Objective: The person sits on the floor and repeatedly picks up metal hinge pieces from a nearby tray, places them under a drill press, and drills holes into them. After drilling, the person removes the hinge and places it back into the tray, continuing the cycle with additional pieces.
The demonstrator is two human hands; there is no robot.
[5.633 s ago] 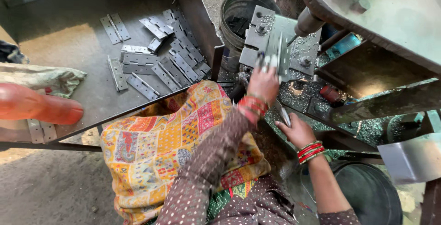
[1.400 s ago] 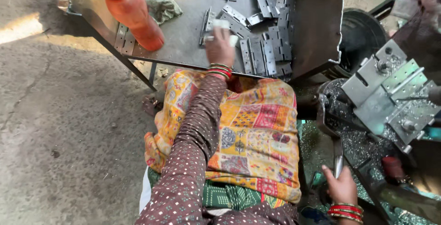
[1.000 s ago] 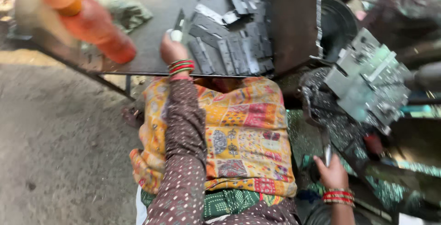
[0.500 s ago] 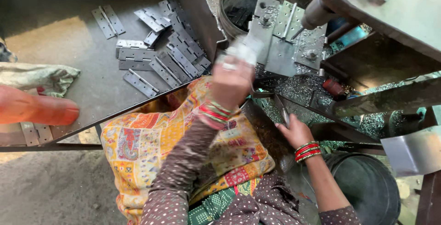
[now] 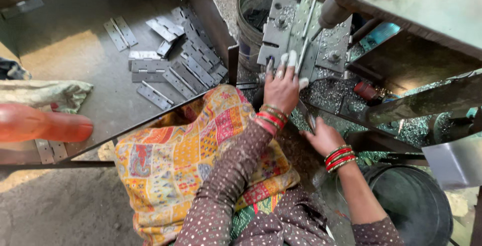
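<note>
Pressing my left hand (image 5: pixel 282 88) flat, fingers spread, I hold a metal hinge (image 5: pixel 304 40) against the grey press plate (image 5: pixel 281 30) at twelve o'clock. My right hand (image 5: pixel 324 136) sits lower at three o'clock, curled around a thin metal lever (image 5: pixel 305 115). At ten o'clock more hinges (image 5: pixel 175 65) lie piled in the steel tray (image 5: pixel 75 50), and an orange bottle (image 5: pixel 42 124) rests at nine o'clock.
</note>
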